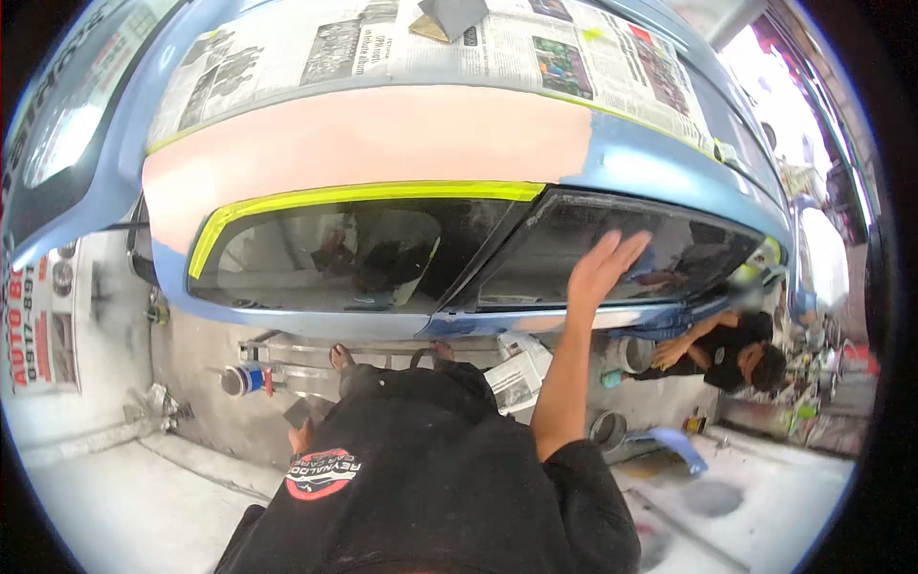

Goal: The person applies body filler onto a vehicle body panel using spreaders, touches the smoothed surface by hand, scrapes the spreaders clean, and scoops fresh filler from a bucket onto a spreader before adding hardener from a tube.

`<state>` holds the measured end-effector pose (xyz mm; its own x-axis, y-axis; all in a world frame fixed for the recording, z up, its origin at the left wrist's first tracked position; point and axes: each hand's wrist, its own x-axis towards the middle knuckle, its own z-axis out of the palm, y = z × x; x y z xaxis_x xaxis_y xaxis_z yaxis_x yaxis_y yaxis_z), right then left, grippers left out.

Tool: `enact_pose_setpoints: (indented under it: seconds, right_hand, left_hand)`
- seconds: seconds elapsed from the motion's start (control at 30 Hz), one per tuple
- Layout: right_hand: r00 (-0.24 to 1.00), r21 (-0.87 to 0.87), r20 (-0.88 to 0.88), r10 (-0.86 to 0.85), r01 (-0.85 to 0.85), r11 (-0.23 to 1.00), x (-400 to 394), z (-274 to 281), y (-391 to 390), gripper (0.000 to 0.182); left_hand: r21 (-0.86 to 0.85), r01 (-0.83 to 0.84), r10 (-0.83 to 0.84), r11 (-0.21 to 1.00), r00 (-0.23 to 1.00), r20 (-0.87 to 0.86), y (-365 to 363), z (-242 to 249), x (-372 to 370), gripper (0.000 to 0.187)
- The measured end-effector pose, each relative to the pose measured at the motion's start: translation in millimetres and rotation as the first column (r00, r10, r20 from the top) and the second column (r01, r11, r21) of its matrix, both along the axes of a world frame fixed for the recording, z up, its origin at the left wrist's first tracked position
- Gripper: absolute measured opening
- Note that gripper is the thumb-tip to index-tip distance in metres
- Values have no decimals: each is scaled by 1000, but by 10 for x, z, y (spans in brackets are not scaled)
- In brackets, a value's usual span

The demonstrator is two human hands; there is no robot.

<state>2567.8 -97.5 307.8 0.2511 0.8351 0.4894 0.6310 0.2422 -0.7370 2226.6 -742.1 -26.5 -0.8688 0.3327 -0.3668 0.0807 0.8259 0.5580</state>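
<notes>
— While the right hand (604,268) lies flat and spread on the rear side window (612,253), what is the left hand (302,432) doing?

— It hangs low by the knee, closed on a dark sanding pad (298,411).

— How would the glass handle?

— Stiff, smooth, slippery; press on it flat, don't grip it. Newspaper (382,48) covers the roof.

— Any writing?

— "AUTO" and "0917-891" on the wall sign (33,325); "REYNALDO" on the shirt badge (322,473).

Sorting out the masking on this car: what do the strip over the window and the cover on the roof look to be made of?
The strip looks like matte yellow-green masking tape, following the window's edge. The cover is newspaper, with printed columns and photos showing.
</notes>
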Motion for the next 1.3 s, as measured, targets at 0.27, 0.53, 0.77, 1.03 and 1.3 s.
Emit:
enact_pose_setpoints:
  seconds: [0.27, 0.53, 0.77, 1.03, 1.3]
  right_hand:
    - [943, -81, 14, -333, 333, 939, -1313, 727, 547, 92]
    - [921, -50, 12, -390, 390, 920, -2491, 660, -57, 90]
    - [925, -46, 6, -381, 381, 924, -3350, 657, -600, 89]
    - [964, 39, 135, -228, 225, 974, -4109, 522, -1220, 90]
    - [849, 18, 439, 293, -335, 942, -4255, 330, -2055, 93]
  left_hand:
    - [-66, 22, -12, 998, 990, 139, 57, 476, -1332, 38]
    - [-51, 119, -105, 992, 970, 220, 294, 595, -2656, 38]
    - [-30, 198, -184, 980, 949, 255, 415, 581, -3275, 38]
    - [-22, 233, -218, 972, 935, 279, 412, 548, -3490, 37]
    - [-29, 248, -229, 968, 929, 290, 416, 494, -3444, 37]
